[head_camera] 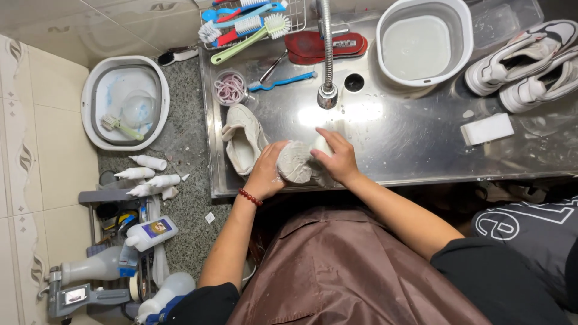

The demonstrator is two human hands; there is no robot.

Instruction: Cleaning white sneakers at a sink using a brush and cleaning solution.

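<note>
A soapy off-white shoe (296, 162) is held between both hands at the front edge of the steel sink (409, 138). My left hand (267, 170), with a red bead bracelet at the wrist, grips its left side. My right hand (336, 158) wraps the right side, with something small and white under the fingers. A second off-white shoe (242, 139) lies on its side just left of my hands. The tap (327, 54) hangs above the middle of the sink.
Several brushes (247, 27) and a red insole (319, 45) lie at the sink's back. A white basin (421, 42) of water and two white sneakers (530, 63) sit right, with a white block (486, 129). A basin (125, 102) and bottles (147, 174) stand left.
</note>
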